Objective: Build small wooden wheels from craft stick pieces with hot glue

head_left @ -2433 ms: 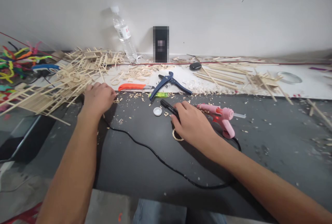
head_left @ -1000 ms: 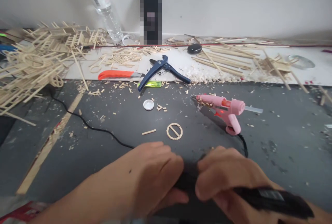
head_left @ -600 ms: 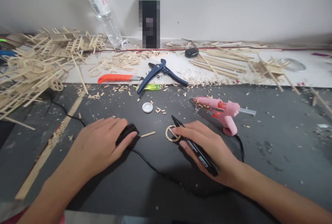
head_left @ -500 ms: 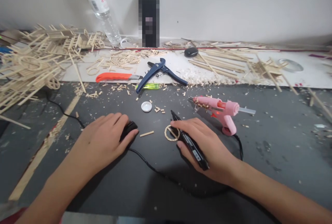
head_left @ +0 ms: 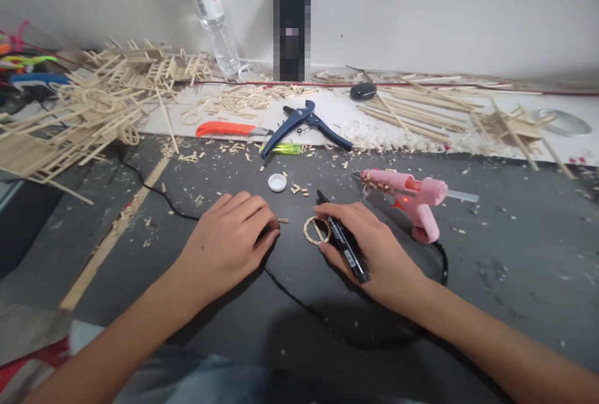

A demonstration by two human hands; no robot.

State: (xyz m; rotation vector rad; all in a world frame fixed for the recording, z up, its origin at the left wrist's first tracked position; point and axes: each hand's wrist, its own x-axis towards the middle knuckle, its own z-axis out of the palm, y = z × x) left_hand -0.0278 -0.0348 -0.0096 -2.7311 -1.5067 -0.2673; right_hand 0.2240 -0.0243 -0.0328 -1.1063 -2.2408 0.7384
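Observation:
In my right hand (head_left: 369, 245) is a black permanent marker (head_left: 347, 245), its tip uncapped and pointing away from me. The right fingertips also touch the edge of a small wooden ring (head_left: 306, 233) with a crossbar, lying on the table. My left hand (head_left: 236, 229) is closed, palm down, left of the ring. A dark bit of the black marker cap (head_left: 264, 234) shows between its thumb and fingers. One end of a short wooden stick (head_left: 283, 221) pokes out past the left fingertips; whether they grip it is hidden.
A pink glue gun (head_left: 412, 195) lies right, its cord trailing. Behind are a white bottle cap (head_left: 277, 182), blue cutters (head_left: 299, 125), an orange utility knife (head_left: 227, 129) and a leaning water bottle (head_left: 213, 17). Wooden frames (head_left: 88, 105) pile at left; thin sticks (head_left: 416, 114) lie at back right.
My left hand has moved right to the short stick, covering most of it and the marker cap. My right hand still holds the marker by the ring. The view has shifted left.

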